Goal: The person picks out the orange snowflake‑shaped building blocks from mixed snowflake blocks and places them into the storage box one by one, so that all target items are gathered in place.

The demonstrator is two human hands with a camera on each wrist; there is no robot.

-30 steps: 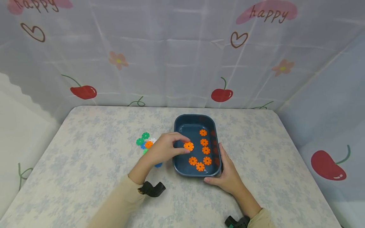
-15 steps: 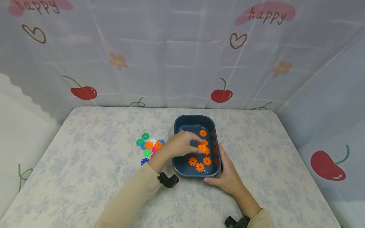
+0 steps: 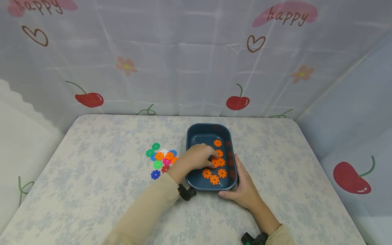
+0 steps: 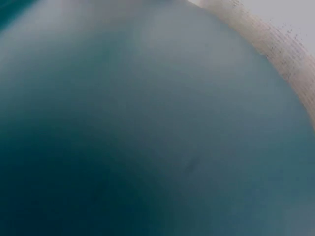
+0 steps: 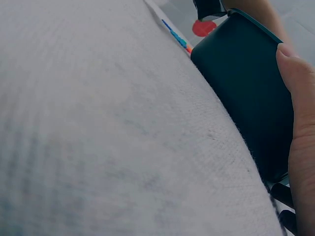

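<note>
6 round orange plastic discs [image 3: 222, 173] in navy rect. plastic tub [image 3: 196, 182], R hand [image 3: 245, 185] gripping it, L hand [image 3: 198, 156] pinching 7th disc [image 3: 215, 163] inside, 3+ orange ones [image 3: 159, 156] left out.

Your left wrist view is mostly filled by the tray [image 4: 167, 108], teal and badly blurred, darkest toward the lower left. Past its curved edge, at upper right, you see a beige, woven-looking strip [image 4: 280, 51], greyer and speckled toward the corner; you cannot tell what it is.
</note>
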